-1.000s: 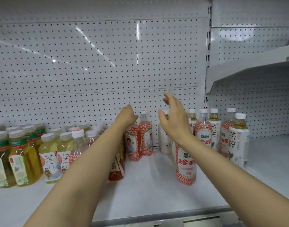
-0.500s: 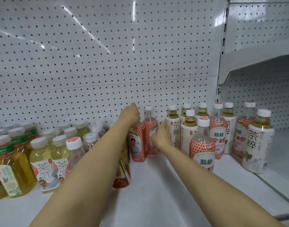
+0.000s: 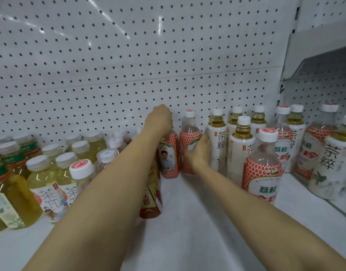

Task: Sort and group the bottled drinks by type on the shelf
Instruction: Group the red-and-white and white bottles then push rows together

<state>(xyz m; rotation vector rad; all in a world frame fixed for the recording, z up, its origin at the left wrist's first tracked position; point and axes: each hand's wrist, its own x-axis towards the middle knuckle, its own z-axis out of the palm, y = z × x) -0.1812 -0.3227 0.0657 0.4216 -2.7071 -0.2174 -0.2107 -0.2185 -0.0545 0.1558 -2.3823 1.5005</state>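
While green-labelled tea bottles (image 3: pixel 7 184) crowd the shelf (image 3: pixel 180 222) at far left, I see my left hand (image 3: pixel 160 119) curled over the top of a red-patterned bottle (image 3: pixel 169 155) by the pegboard (image 3: pixel 129 65). My right hand (image 3: pixel 197 153) grips the neighbouring red-patterned bottle (image 3: pixel 188 139); white-labelled tea bottles (image 3: pixel 217 141) stand just right.
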